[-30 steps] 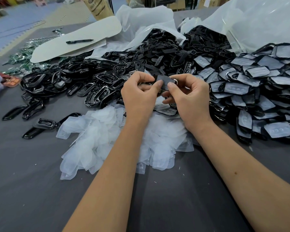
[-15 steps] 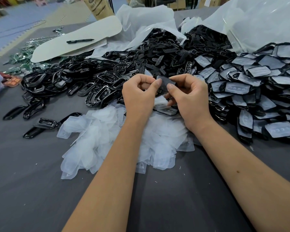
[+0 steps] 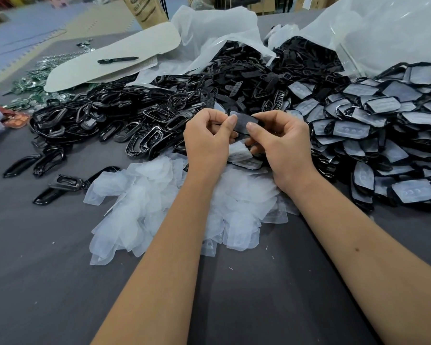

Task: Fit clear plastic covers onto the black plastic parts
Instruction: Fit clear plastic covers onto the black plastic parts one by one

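Note:
Both hands hold one black plastic part with a clear cover on it, above the table's middle. My left hand pinches its left end, thumb on top. My right hand pinches its right end the same way. Below the hands lies a heap of loose clear plastic covers. Bare black parts are piled to the left and behind. Covered black parts are heaped on the right.
A grey cloth covers the table. A pale curved board with a black pen lies at the back left. Large clear plastic bags stand behind the piles. Small green and silver pieces lie at the far left.
The hands and the held part have stayed almost in place. The thumbs have shifted slightly along the part's top face.

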`<state>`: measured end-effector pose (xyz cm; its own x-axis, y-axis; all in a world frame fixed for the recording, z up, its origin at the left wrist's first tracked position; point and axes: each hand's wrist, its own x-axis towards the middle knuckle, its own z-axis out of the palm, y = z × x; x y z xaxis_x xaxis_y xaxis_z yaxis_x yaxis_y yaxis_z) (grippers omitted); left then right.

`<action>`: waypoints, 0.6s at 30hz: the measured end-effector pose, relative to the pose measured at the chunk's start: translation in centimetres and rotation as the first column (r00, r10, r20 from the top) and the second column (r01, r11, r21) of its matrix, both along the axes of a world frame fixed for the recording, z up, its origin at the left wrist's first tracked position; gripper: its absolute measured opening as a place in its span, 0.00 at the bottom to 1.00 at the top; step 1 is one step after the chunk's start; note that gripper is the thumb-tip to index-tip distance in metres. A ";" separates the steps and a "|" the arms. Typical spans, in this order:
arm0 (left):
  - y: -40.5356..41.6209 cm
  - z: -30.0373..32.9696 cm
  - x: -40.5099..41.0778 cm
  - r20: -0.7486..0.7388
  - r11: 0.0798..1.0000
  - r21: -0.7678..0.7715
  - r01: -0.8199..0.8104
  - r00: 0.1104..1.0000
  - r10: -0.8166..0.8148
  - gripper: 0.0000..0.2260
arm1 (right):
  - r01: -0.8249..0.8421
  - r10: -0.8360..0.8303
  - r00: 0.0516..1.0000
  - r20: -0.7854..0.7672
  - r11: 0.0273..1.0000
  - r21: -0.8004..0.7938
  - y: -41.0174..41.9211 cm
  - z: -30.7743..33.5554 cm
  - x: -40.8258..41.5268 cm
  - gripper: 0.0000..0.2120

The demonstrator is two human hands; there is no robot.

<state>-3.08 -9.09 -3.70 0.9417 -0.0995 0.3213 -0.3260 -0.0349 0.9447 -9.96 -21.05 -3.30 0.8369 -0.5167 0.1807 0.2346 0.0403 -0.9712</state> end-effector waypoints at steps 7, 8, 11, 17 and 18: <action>0.3 -0.1 0.0 -0.028 0.999 -0.036 0.027 0.999 -0.028 0.08 | 0.015 -0.015 1.000 -0.019 1.000 -0.001 0.0 0.0 0.0 0.06; 0.2 -0.1 -0.1 -0.031 0.998 -0.047 0.039 0.999 -0.040 0.08 | 0.017 -0.017 1.000 -0.016 1.000 -0.005 0.0 0.0 0.0 0.06; 0.2 -0.1 -0.1 -0.042 0.992 -0.069 0.101 0.994 -0.104 0.09 | 0.029 -0.029 1.000 0.009 0.999 -0.045 0.0 0.0 0.0 0.04; 0.5 -0.1 -0.1 -0.066 0.963 -0.178 0.203 0.974 -0.218 0.10 | 0.069 -0.070 0.997 -0.010 0.993 -0.096 -0.1 -0.3 0.2 0.05; 0.6 -0.1 -0.2 -0.071 0.957 -0.184 0.226 0.968 -0.243 0.09 | 0.059 -0.060 0.998 -0.013 0.994 -0.096 -0.1 -0.3 0.2 0.05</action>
